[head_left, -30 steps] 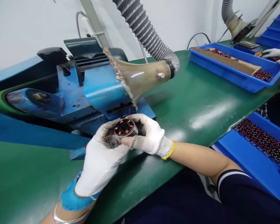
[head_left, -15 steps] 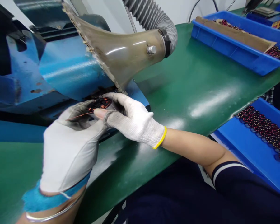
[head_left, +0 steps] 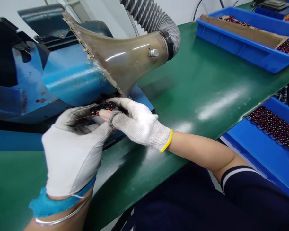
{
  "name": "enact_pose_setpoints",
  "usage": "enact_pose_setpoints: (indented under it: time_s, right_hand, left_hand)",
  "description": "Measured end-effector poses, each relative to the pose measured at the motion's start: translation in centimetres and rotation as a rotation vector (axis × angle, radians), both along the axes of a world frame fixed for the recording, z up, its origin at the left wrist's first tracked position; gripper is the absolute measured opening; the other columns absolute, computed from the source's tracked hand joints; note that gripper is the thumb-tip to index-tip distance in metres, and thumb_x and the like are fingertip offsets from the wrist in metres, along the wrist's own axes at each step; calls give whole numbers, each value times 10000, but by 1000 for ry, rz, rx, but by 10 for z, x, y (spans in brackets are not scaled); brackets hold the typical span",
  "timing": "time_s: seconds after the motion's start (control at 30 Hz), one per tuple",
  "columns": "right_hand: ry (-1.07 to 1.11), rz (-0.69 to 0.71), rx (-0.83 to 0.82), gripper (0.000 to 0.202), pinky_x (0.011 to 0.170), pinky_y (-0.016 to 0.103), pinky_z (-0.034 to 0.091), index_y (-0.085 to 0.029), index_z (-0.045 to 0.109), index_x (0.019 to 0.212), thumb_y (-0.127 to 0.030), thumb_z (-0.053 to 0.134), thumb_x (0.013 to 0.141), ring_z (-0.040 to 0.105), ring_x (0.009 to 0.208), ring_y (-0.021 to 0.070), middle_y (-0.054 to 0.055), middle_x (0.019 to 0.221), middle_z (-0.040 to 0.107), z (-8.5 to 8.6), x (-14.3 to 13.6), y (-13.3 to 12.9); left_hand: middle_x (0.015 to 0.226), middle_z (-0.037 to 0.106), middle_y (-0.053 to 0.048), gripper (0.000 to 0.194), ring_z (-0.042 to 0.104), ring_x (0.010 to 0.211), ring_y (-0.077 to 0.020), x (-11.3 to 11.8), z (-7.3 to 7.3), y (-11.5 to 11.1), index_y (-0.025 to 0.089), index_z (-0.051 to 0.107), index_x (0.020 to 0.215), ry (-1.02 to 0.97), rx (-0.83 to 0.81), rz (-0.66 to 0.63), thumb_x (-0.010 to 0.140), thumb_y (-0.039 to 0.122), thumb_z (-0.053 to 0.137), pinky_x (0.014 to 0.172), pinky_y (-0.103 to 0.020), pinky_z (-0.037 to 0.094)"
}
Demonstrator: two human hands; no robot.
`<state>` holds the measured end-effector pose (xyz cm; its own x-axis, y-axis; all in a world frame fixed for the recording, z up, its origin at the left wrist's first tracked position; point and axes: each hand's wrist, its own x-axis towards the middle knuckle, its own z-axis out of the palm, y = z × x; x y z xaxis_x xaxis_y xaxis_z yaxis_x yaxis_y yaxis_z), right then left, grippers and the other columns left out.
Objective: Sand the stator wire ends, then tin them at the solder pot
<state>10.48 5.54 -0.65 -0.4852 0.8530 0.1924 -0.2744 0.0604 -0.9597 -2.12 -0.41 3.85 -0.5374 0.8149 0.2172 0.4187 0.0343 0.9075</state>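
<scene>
Between my two gloved hands is a round motor stator (head_left: pixel 101 109), dark on its face with copper windings and a grey metal side. A thin copper wire (head_left: pixel 80 119) sticks out from it to the left. My left hand (head_left: pixel 73 150), in a white glove with a blue cuff, is closed round its left and lower side. My right hand (head_left: pixel 135 123), in a knitted glove with a bare thumb tip, grips its right side, the thumb against the near edge. Both hands are at the lower front of a blue machine (head_left: pixel 74 75). Fingers hide much of the stator.
A cloudy funnel hood (head_left: pixel 127 53) with a grey corrugated hose (head_left: pixel 156 19) hangs over the hands. On the green table (head_left: pixel 207 86) stands a blue tray (head_left: pixel 236 45) with brown paper and wound parts. Another blue tray (head_left: pixel 260 154) at lower right holds rows of similar parts.
The view has shifted slightly. Both hands keep their hold on the stator at the machine, with almost no change in pose.
</scene>
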Motion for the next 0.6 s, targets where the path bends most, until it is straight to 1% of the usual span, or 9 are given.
enact_pose_setpoints:
  time_s: [0.03, 0.1, 0.17, 0.23, 0.3, 0.33, 0.4, 0.47, 0.6]
  right_hand:
    - [45, 17, -12, 288, 1092, 242, 664, -285, 780, 1172, -405, 849, 919, 804, 1275, 243, -14, 1252, 864, -1, -1, 0]
    - [98, 57, -37, 327, 1098, 289, 673, -270, 778, 1103, -461, 908, 872, 805, 1270, 273, -10, 1185, 868, -2, 0, -2]
    - [106, 55, -58, 416, 1128, 360, 676, -233, 777, 1145, -483, 939, 854, 800, 1279, 306, 26, 1197, 861, -2, 4, -9]
    - [65, 29, -57, 496, 1178, 426, 660, -200, 773, 1228, -451, 962, 844, 788, 1302, 332, 89, 1291, 842, -2, 11, -18]
    - [19, -4, -50, 539, 1205, 459, 645, -194, 783, 1249, -422, 995, 810, 785, 1304, 347, 128, 1360, 818, -3, 16, -25]
    - [6, -17, -53, 558, 1198, 470, 648, -193, 788, 1242, -423, 1011, 785, 790, 1289, 352, 135, 1359, 816, -4, 17, -26]
    - [7, -40, -79, 617, 1166, 484, 664, -179, 780, 1248, -439, 1030, 748, 802, 1249, 349, 135, 1320, 822, -6, 15, -23]
    - [37, -34, -123, 636, 1109, 469, 691, -162, 768, 1241, -452, 1030, 739, 809, 1215, 337, 123, 1258, 833, -7, 10, -16]
    - [108, 25, -163, 498, 1053, 396, 698, -187, 779, 1094, -462, 1021, 757, 801, 1174, 298, 70, 1146, 843, -1, 1, -2]
  left_hand:
    - [924, 845, -66, 476, 803, 860, -257, 0, -1, 0, 163, 826, 978, 1, 6, 2, 589, 424, 909, 905, -495, 726]
    - [895, 832, -58, 473, 781, 823, -239, -1, -6, -2, 167, 803, 961, 7, 19, 21, 571, 406, 924, 853, -454, 725]
    - [925, 835, -64, 500, 784, 836, -251, -3, -15, -9, 181, 789, 973, 15, 33, 47, 542, 386, 937, 854, -454, 724]
    - [975, 845, -70, 531, 799, 871, -277, -4, -26, -18, 207, 782, 981, 27, 60, 66, 515, 402, 947, 924, -489, 718]
    - [989, 849, -72, 564, 812, 891, -298, -3, -35, -25, 227, 781, 984, 33, 81, 70, 493, 439, 961, 976, -516, 708]
    - [984, 850, -74, 578, 817, 888, -306, -2, -37, -26, 230, 780, 984, 24, 85, 68, 483, 449, 967, 966, -518, 710]
    - [978, 853, -84, 585, 829, 886, -317, 1, -38, -24, 224, 770, 990, -24, 89, 60, 479, 429, 967, 908, -504, 724]
    - [987, 858, -96, 558, 837, 897, -316, 3, -34, -16, 212, 753, 986, -82, 94, 43, 497, 395, 951, 869, -478, 730]
    - [966, 858, -90, 485, 825, 857, -267, 5, -23, -1, 202, 715, 950, -122, 122, 45, 530, 350, 908, 801, -414, 725]
